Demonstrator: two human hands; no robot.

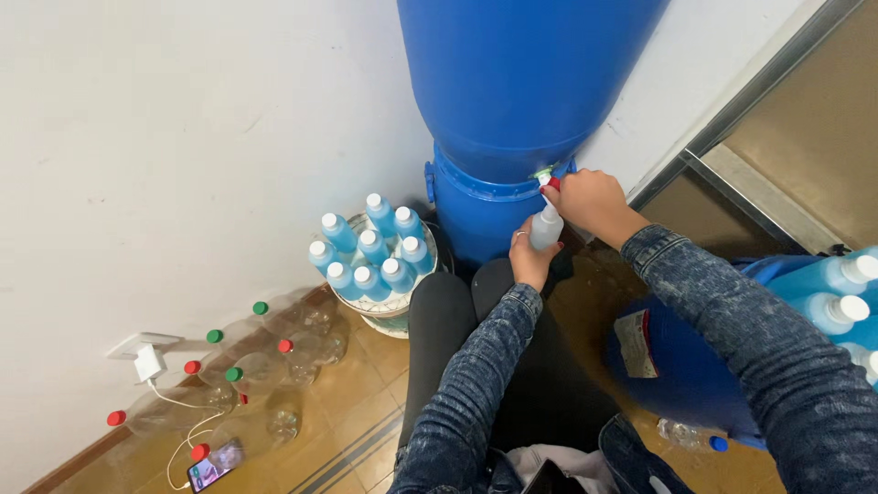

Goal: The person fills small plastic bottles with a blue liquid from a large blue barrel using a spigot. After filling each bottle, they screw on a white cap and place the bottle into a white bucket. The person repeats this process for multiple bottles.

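One small clear bottle [546, 228] stands upright under the tap [546, 176] at the foot of a big blue barrel [521, 82], its neck right at the spout. The left hand [529, 259] wraps the bottle from below, its grip clenched around the lower body. Just above that grip, the right hand [590, 201] is closed on the tap's red handle, fingers pinched around it and touching the barrel's lower rim. Both arms wear mottled dark denim sleeves [476, 366], and the person sits on the floor with black-clad knees [448, 320] drawn up directly below the left hand.

To the left of the left hand, near the barrel's base, a round white bucket [389, 316] holds about ten filled pale-blue bottles with white caps [370, 247], packed upright and touching. Further left and lower, along the white wall, several empty clear bottles [261, 370] with red and green caps lie on the wooden floor [357, 421]. Beyond them a white charger [149, 363] sits at a wall socket, its cable running down to a phone [212, 468] lying on the floor with its screen lit.

To the right of the right hand and lower, a blue bag [686, 375] holds more filled white-capped bottles [837, 311].
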